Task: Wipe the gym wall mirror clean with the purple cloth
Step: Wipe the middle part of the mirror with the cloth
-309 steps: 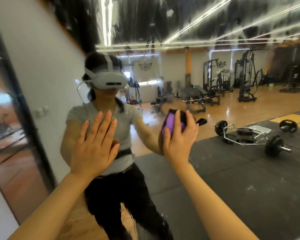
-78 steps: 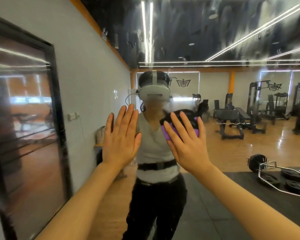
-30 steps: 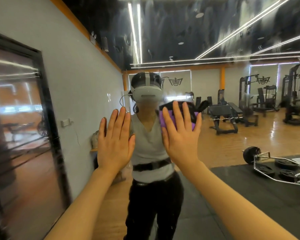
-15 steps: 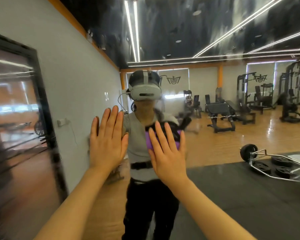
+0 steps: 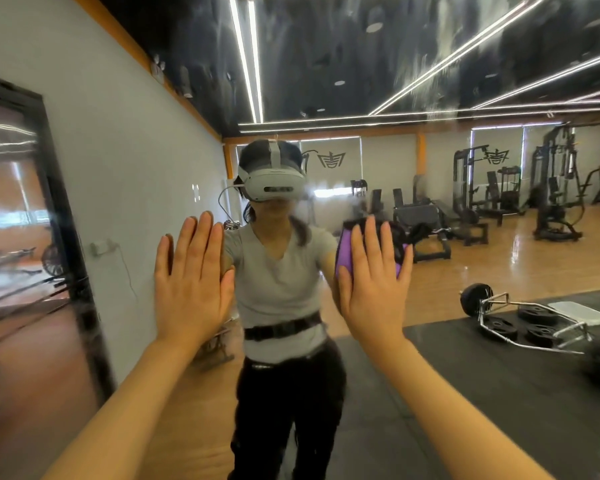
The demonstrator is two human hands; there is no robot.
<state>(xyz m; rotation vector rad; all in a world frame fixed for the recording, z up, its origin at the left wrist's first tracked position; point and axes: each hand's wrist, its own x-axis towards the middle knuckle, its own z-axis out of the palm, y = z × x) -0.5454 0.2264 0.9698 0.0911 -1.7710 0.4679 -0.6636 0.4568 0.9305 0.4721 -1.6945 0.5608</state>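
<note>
Mid-wipe, I'd say: my right hand presses the purple cloth flat on the mirror w/ fingers straight, left hand flat on the glass beside it, so next I'd sweep toward the streaks up top.

no readable text, only dark crest emblems on reflected window blinds
</note>
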